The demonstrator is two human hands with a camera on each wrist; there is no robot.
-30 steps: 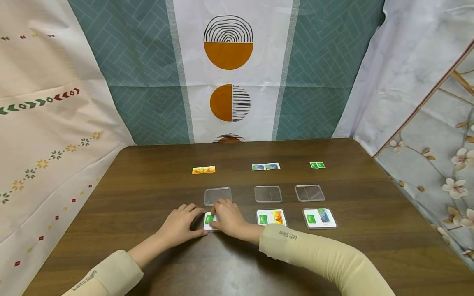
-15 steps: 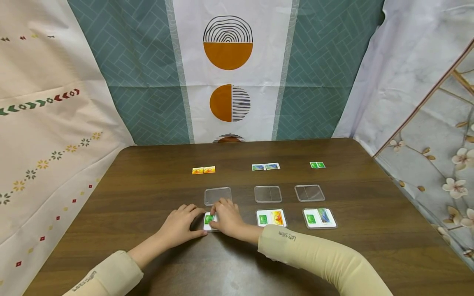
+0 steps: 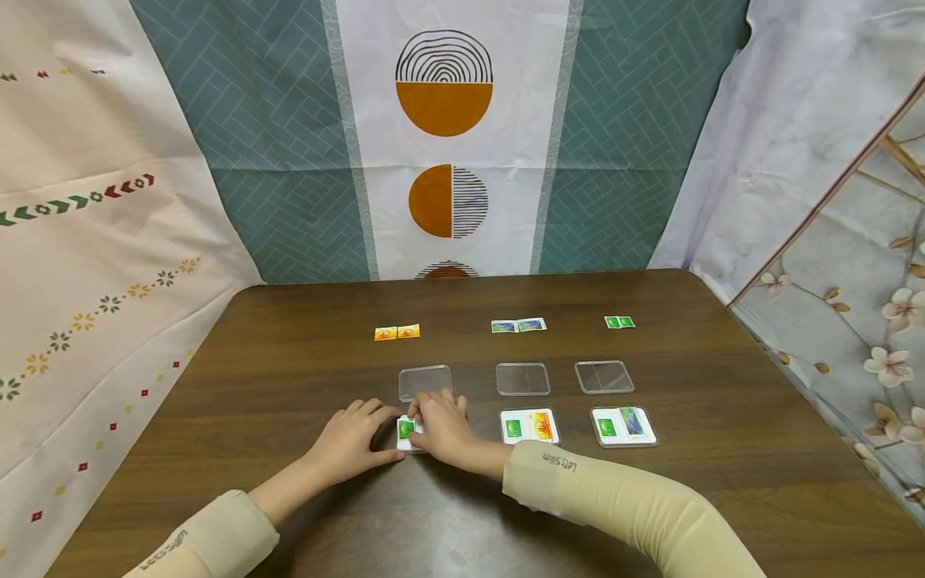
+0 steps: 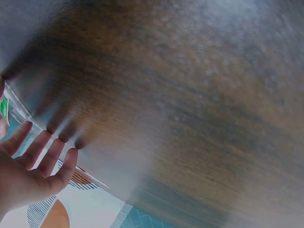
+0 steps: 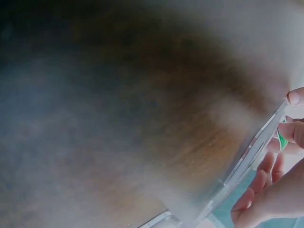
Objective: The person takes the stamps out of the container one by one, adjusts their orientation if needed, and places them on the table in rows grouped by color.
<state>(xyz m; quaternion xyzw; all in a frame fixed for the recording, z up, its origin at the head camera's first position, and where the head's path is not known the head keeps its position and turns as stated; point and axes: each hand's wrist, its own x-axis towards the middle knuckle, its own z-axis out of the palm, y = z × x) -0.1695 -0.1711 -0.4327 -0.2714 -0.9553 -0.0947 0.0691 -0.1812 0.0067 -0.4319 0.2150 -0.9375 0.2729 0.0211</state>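
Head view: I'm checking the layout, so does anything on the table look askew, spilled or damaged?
Only barely: the orange cards don't quite line up; the right one sits slightly farther back. No spill or damage stands out.

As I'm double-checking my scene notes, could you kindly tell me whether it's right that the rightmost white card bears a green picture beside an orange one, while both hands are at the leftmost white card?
Not quite: the head view shows a mainly blue picture, not an orange one, beside the green picture on the rightmost white card. The left hand and right hand are indeed at the leftmost white card.
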